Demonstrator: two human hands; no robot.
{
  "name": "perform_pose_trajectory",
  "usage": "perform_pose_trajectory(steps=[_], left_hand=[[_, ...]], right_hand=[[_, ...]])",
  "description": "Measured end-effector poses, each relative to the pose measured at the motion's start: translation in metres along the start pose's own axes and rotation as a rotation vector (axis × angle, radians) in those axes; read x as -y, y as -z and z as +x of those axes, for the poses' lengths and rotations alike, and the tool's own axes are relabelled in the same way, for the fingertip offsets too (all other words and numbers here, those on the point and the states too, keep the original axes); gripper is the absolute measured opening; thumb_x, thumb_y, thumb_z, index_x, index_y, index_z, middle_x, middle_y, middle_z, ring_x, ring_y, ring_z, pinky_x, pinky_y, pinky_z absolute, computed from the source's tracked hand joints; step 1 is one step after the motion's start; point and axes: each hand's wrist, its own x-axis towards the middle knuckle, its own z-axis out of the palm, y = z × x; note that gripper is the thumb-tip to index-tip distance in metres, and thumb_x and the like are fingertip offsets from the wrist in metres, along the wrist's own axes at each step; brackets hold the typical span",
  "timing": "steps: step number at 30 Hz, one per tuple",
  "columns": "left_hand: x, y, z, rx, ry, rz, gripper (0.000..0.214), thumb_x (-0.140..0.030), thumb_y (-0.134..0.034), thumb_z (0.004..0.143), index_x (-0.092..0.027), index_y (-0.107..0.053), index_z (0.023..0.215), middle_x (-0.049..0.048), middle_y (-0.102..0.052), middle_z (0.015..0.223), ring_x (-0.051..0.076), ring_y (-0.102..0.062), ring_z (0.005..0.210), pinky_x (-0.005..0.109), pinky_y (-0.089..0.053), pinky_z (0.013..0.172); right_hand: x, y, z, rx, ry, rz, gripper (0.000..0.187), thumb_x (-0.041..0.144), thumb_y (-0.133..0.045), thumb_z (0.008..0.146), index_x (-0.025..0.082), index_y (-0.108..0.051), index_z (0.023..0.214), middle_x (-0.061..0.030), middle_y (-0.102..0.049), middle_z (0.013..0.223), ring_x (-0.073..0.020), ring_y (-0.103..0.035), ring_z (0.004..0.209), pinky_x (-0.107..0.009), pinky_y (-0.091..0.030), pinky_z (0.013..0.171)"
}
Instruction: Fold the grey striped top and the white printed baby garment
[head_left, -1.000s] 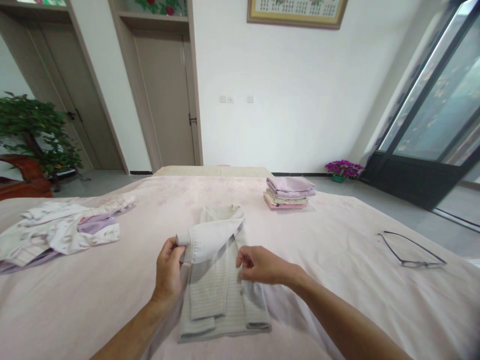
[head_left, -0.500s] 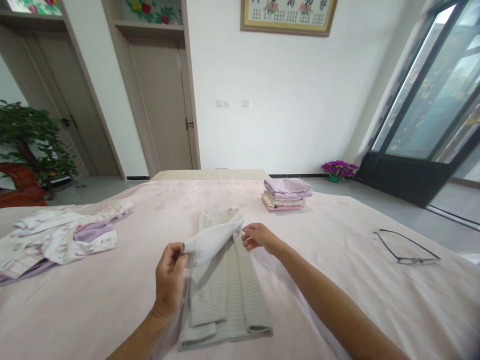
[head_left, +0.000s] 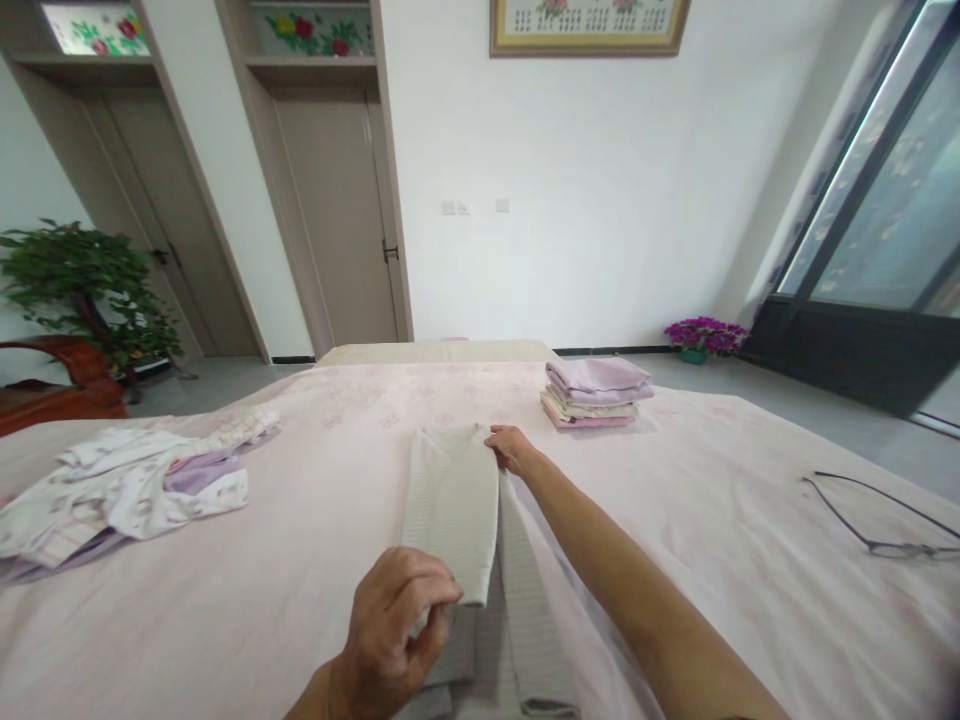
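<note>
Right hand [head_left: 511, 449] pinches garment [head_left: 454, 490]; left hand [head_left: 401, 625] curled, grip unclear; pink sheet [head_left: 247, 620] beneath, white wall [head_left: 592, 250] beyond.

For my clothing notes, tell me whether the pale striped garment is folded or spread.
Partly folded: the pale striped garment has layers overlapping lengthwise, one ending beside the left hand; its near end runs out of frame.

A pale grey ribbed garment [head_left: 452, 490] — partly folded, one flap uppermost — lies on pink cloth [head_left: 292, 570].
</note>
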Motion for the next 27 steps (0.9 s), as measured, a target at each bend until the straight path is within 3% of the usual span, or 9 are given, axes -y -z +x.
perform_pose_trajectory(steps=[4, 8, 11, 16, 21, 27], left_hand=[[-0.004, -0.011, -0.001, 0.124, -0.031, -0.004, 0.028, 0.002, -0.049, 0.077, -0.017, -0.057, 0.095, 0.0054, -0.064, 0.080, 0.017, -0.058, 0.077, 0.030, -0.045, 0.068], [-0.006, -0.026, -0.005, 0.261, -0.061, 0.023, 0.025, 0.001, -0.047, 0.073, -0.018, -0.055, 0.088, 0.0043, -0.061, 0.074, 0.017, -0.055, 0.070, 0.029, -0.042, 0.063], [-0.007, -0.032, -0.007, 0.333, -0.085, 0.026, 0.027, 0.001, -0.047, 0.068, -0.018, -0.054, 0.086, 0.0038, -0.060, 0.072, 0.016, -0.054, 0.067, 0.028, -0.040, 0.061], [-0.006, -0.033, -0.008, 0.358, 0.002, -0.045, 0.029, 0.000, -0.047, 0.069, -0.019, -0.054, 0.090, 0.0048, -0.062, 0.076, 0.017, -0.056, 0.070, 0.027, -0.043, 0.062], [-0.007, -0.034, -0.008, 0.337, 0.104, -0.127, 0.031, -0.001, -0.046, 0.076, -0.020, -0.056, 0.098, 0.0060, -0.064, 0.081, 0.018, -0.058, 0.075, 0.028, -0.045, 0.067], [-0.008, -0.037, -0.010, 0.418, 0.045, -0.178, 0.035, 0.002, -0.047, 0.076, -0.019, -0.057, 0.101, 0.0060, -0.065, 0.083, 0.017, -0.058, 0.077, 0.027, -0.045, 0.068]], right_hand=[[-0.011, 0.006, 0.006, -0.032, 0.069, -0.201, 0.036, 0.035, -0.059, 0.091, 0.016, -0.057, 0.122, -0.0087, -0.059, 0.123, -0.0220, -0.061, 0.103, -0.041, -0.053, 0.086], [-0.016, 0.017, 0.011, -0.121, 0.190, -0.415, 0.025, 0.017, -0.065, 0.080, 0.017, -0.070, 0.105, -0.0071, -0.070, 0.104, -0.0227, -0.061, 0.104, -0.029, -0.044, 0.088], [-0.019, 0.021, 0.012, -0.166, 0.260, -0.539, 0.032, 0.015, -0.064, 0.073, 0.019, -0.071, 0.104, -0.0062, -0.072, 0.097, -0.0215, -0.063, 0.099, -0.026, -0.041, 0.084], [-0.025, 0.022, 0.013, -0.227, 0.344, -0.654, 0.060, 0.020, -0.064, 0.075, 0.018, -0.053, 0.135, -0.0087, -0.070, 0.105, -0.0213, -0.062, 0.098, -0.028, -0.042, 0.083], [-0.026, 0.022, 0.016, -0.214, 0.412, -0.708, 0.048, 0.017, -0.061, 0.079, 0.023, -0.060, 0.126, -0.0054, -0.070, 0.107, -0.0191, -0.061, 0.100, -0.026, -0.041, 0.086], [-0.026, 0.021, 0.020, -0.245, 0.427, -0.713, 0.045, 0.013, -0.057, 0.080, 0.023, -0.062, 0.123, -0.0054, -0.070, 0.109, -0.0190, -0.061, 0.101, -0.026, -0.042, 0.086]])
